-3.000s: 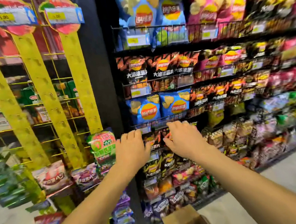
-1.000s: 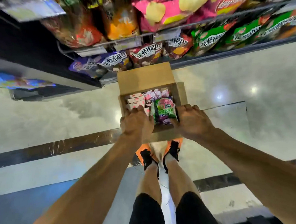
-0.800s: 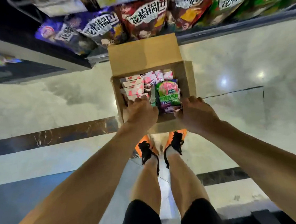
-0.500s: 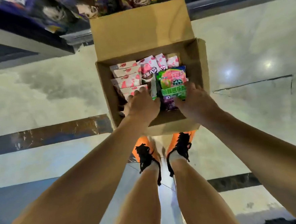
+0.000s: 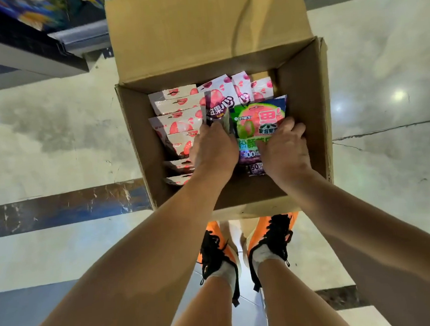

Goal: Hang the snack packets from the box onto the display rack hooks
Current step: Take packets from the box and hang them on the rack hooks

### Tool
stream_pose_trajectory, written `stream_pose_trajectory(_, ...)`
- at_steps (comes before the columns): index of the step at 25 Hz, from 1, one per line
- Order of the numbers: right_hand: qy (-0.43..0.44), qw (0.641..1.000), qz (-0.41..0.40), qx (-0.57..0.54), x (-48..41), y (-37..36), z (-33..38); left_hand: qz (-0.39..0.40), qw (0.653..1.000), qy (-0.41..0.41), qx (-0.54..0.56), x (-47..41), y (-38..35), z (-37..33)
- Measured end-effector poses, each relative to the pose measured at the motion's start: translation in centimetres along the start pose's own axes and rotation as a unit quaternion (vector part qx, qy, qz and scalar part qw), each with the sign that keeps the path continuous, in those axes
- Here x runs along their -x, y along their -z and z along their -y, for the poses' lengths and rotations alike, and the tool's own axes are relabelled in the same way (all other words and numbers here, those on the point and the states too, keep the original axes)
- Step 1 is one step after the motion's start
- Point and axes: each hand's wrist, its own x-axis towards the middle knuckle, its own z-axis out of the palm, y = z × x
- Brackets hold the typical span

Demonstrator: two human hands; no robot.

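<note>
Head camera looks down into the cardboard box [image 5: 305, 121] at frame centre. Left hand [image 5: 214, 150] curls on a purple-and-white packet [image 5: 217, 106]; right hand [image 5: 285, 150] presses, fingers bent, on the green packet [image 5: 254, 122].

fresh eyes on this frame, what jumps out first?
An open cardboard box on the floor, centre frame, packed with pink-and-white snack packets on its left side. Both hands are inside: the right hand on a bright green packet, the left hand beside it. Orange shoes stand below.
</note>
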Motion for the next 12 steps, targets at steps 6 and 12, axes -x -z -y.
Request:
stream_pose_trajectory(6, -0.022, 0.999, -0.026, -0.012, 1.0, 0.1, 0.3, 0.005, 0.973, 0.072, 0.221, 0.1, 2.5, 2.8)
stream_pose_trajectory(12, 0.009, 0.988, -0.025, -0.151, 3.1, 1.8, -0.1, -0.008, 0.92, 0.079, 0.384, 2.0, 5.4, 3.7)
